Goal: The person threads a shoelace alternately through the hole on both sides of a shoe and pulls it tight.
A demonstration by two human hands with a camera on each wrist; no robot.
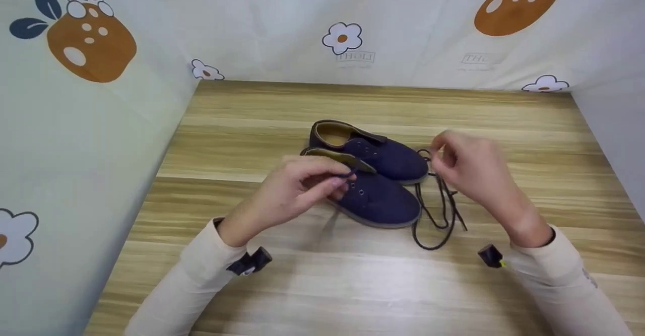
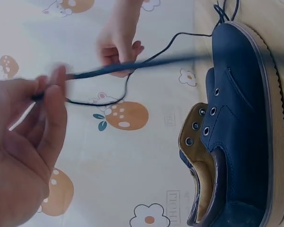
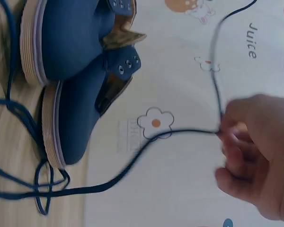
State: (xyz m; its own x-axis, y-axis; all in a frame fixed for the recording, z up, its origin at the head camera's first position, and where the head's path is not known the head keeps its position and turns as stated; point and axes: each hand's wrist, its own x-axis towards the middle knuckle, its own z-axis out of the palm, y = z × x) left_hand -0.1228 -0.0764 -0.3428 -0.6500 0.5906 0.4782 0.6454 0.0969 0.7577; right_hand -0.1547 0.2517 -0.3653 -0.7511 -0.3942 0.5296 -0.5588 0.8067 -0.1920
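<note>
Left hand (image 1: 302,185) is pinching a lace (image 2: 102,72), apparently near its tip. Near shoe (image 1: 385,205) and far shoe (image 1: 398,162) are resting on the counter (image 1: 227,124), loose loops (image 1: 428,248) lying beside their toes. Right hand (image 1: 476,170) is pinching the lace; keeping it untwisted should help.

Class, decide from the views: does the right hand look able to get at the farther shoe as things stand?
Probably yes: the right hand is just off the toe of the farther shoe, and nothing solid seems to stand between. It pinches a lace, though, so might have to let go first.
</note>
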